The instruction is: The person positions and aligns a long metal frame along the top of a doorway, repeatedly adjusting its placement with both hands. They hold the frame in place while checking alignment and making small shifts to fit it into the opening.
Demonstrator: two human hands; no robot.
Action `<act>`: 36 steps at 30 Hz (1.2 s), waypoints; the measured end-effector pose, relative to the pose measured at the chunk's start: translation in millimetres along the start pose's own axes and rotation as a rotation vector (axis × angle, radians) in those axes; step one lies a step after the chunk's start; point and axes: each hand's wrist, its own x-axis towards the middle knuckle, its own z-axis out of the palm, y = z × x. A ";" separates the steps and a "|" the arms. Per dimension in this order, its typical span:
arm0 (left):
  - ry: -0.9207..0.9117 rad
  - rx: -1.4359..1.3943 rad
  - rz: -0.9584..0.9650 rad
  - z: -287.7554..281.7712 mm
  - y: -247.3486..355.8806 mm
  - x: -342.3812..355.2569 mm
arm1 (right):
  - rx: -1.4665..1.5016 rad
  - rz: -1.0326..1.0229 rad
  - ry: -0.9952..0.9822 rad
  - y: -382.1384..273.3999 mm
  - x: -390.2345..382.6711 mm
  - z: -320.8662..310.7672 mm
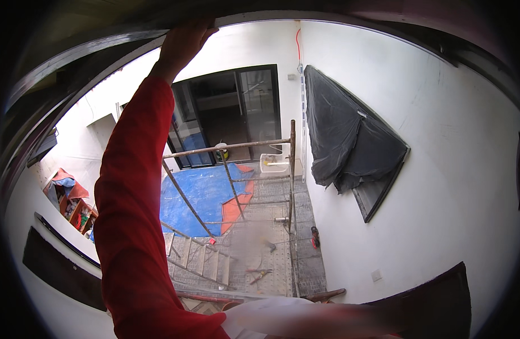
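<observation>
My left arm, in a red sleeve, reaches up to the top of the view. My left hand [183,46] is closed on the edge of a curved-looking metal ceiling channel [282,17], its thumb to the right; the fingertips are lost in the dark overhead. Low in the middle, a motion-smeared shape in front of my white shirt [265,316] seems to be my right hand [350,319]; its fingers cannot be made out. Beneath me, pliers [260,276] with reddish and yellow handles lie on a perforated scaffold platform [246,288].
Scaffold rails [231,148] stand ahead. Below are a blue tarp [192,195], a white tub [274,164] and a red-and-black tool [315,237]. Black plastic sheeting [350,141] covers an opening in the right wall. Glass sliding doors [257,107] stand at the back.
</observation>
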 end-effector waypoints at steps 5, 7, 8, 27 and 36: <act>-0.058 -0.021 -0.035 1.8 -1.7 -1.9 | -0.146 0.020 -0.025 -29.6 -22.1 -5.0; -0.113 -0.021 -0.070 1.8 -1.7 -2.5 | -0.124 -0.048 -0.031 -30.7 -23.4 -4.7; -0.095 -0.022 -0.063 1.8 -1.6 -2.6 | -0.163 0.039 -0.041 -30.4 -23.4 -4.6; -0.062 -0.038 -0.067 0.9 0.5 -0.6 | -0.074 -0.022 0.038 -48.5 -32.9 -11.4; -0.036 -0.032 -0.052 2.2 0.4 -2.3 | -0.067 -0.018 0.027 -44.1 -24.6 -9.8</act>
